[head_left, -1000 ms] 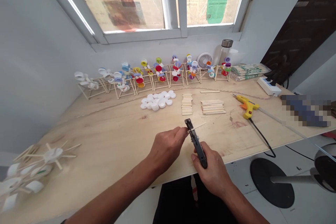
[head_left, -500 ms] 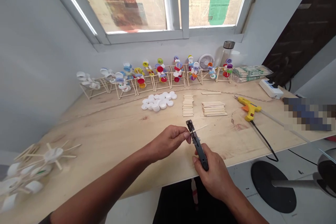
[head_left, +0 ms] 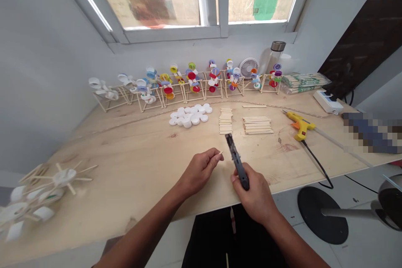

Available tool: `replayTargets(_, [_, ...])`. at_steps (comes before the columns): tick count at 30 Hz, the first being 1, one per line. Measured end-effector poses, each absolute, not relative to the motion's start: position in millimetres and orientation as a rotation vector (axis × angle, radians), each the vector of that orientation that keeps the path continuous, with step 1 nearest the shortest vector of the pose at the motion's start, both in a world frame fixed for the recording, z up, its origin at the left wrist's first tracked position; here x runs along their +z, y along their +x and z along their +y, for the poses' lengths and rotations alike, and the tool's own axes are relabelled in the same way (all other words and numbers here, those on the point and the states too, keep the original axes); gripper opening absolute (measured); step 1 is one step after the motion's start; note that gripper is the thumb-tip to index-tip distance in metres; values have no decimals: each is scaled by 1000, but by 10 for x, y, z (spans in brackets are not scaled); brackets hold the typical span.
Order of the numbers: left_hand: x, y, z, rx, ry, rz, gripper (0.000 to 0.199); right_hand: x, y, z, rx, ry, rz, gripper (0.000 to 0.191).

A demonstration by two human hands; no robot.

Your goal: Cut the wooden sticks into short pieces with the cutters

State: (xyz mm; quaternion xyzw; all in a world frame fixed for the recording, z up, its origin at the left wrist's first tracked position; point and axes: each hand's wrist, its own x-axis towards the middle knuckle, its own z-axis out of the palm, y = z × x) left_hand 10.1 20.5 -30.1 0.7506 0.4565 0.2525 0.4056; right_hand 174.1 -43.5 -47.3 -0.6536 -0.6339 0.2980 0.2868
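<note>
My right hand (head_left: 253, 190) is shut on the handles of black cutting pliers (head_left: 237, 161), whose jaws point up and away over the bare wood. My left hand (head_left: 199, 171) sits just left of the pliers, not touching them. Its fingertips pinch a short pale wooden stick (head_left: 220, 154), mostly hidden by the fingers. A thin stick piece (head_left: 226, 261) shows low down, below the table's front edge. Ahead of the pliers lie stacks of flat craft sticks (head_left: 225, 120) (head_left: 257, 125) and a heap of white bottle caps (head_left: 190, 116).
The plywood tabletop (head_left: 125, 163) holds a row of stick frames with coloured caps (head_left: 193, 83) along the wall. A yellow glue gun (head_left: 300, 125) lies right, its cord dropping over the edge. A blurred cap-and-stick model (head_left: 64, 178) sits left.
The stick no longer passes through the pliers' jaws. My left hand has moved left, away from the pliers, with a short piece. The view has tilted slightly, and a thin piece shows below the table.
</note>
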Motion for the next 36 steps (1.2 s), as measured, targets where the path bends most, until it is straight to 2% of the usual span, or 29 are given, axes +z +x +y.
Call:
replayTargets(6, [-357,117,-267,758,1870,1308,26,-547,1840,-489,1095,-1477,-1381,12])
replayTargets(8, [-461,166,-532,674,1958,1278,25,-559,1859,-502,1142,-1403,-1317,13])
replayTargets(10, [-672,275,-792,304,2171,1193,26,-568,1867,-508,1136,-1380,-1291,13])
replayTargets(12, [-961,432,-1009,-317,2436,1091,26,-574,1871,-511,1128,-1375,-1288,13])
replayTargets(16, [-1503,740,-1268,-631,2439,1001,27,-583,1880,-520,1098,-1378,-1295,11])
replayTargets(21, [-1764,884,-1392,-781,2445,793,20,-606,1886,-524,1060,-1394,-1315,11])
replayTargets(36, [-1770,663,-1470,-754,2460,518,17,-612,1892,-535,997,-1446,-1425,9])
